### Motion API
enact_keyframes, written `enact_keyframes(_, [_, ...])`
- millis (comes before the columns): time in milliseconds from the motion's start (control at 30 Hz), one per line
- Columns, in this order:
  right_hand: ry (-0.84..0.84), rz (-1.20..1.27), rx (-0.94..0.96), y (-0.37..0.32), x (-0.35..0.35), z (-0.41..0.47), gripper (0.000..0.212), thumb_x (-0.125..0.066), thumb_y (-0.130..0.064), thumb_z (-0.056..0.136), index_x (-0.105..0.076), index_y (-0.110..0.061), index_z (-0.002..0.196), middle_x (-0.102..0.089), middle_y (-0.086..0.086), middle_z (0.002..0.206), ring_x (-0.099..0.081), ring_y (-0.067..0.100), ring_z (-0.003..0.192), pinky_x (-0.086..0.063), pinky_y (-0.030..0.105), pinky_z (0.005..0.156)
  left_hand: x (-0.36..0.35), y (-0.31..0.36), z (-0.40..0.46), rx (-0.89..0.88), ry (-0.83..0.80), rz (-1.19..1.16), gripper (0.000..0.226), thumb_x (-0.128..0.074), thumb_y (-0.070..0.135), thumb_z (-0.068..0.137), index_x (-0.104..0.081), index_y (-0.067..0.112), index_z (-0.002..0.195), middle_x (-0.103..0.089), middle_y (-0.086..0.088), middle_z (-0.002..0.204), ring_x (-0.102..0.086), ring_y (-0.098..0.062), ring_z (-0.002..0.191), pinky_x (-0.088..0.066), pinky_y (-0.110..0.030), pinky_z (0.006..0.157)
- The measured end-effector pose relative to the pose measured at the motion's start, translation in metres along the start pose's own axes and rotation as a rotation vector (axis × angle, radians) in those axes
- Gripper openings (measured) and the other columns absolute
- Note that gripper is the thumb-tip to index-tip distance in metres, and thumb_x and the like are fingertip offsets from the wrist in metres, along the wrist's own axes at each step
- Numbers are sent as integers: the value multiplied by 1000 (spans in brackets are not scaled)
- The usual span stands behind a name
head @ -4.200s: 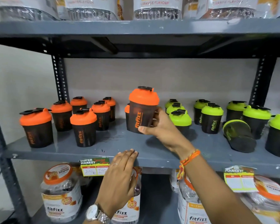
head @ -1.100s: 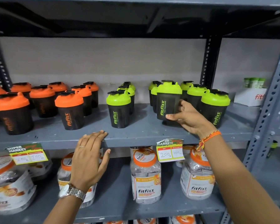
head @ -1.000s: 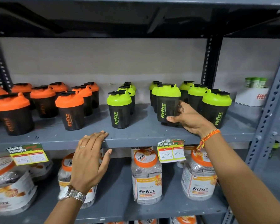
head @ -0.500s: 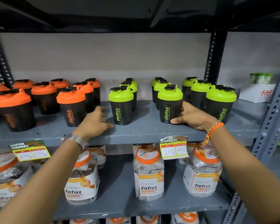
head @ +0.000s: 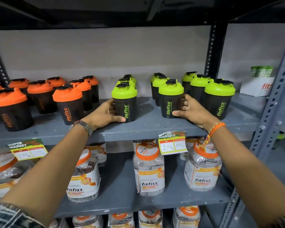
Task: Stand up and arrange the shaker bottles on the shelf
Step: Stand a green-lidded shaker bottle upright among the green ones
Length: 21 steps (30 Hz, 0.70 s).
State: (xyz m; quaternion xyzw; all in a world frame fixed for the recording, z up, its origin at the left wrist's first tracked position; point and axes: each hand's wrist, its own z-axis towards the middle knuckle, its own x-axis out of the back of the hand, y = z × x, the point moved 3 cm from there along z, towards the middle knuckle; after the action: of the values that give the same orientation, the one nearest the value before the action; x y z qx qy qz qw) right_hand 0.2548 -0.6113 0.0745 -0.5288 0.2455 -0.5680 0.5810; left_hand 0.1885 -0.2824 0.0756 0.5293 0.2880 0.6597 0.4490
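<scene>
Black shaker bottles stand upright on a grey shelf (head: 148,129): several with orange lids (head: 67,104) on the left, several with green lids in rows on the right. My left hand (head: 104,115) wraps around the front green-lidded bottle (head: 124,102) of the left green row. My right hand (head: 192,112) grips the front green-lidded bottle (head: 170,97) of the middle row from its right side. Both bottles rest on the shelf. Another green-lidded bottle (head: 219,97) stands just right of my right hand.
Price tags (head: 172,143) hang from the shelf's front edge. Clear jars with orange lids (head: 148,168) fill the shelf below. A white box (head: 257,84) sits at the far right. Perforated steel uprights (head: 270,102) frame the right side.
My left hand has risen from the shelf edge and closed around the front green-lidded bottle on the left. My right hand keeps hold of its bottle, now set down on the shelf.
</scene>
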Motion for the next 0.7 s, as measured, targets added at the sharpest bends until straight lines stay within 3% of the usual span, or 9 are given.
enact_keyframes(133, [-28,-27,13,-2,-3,-1,66,-70,5,83,-39,-9,140,-58,2,124,-62,3,103,-54,14,77,0,0,-6,-24,37,15,66,-84,4,66,-55,24,122,-71,-2,119,-69,-15,111,-51,-32,102])
enact_keyframes(267, [-85,-9,8,0,0,0,67,-71,4,82,-42,-12,141,-60,10,133,-63,18,118,-52,36,99,0,4,-12,-58,66,19,65,-85,19,59,-59,31,117,-75,5,114,-70,-14,108,-53,-26,97])
enact_keyframes(700, [-130,23,7,-1,1,-3,66,-72,7,80,-45,-9,138,-61,17,132,-62,27,121,-50,45,102,3,1,-13,-36,80,14,60,-83,-1,67,-59,30,112,-77,18,96,-72,-7,98,-55,-22,91])
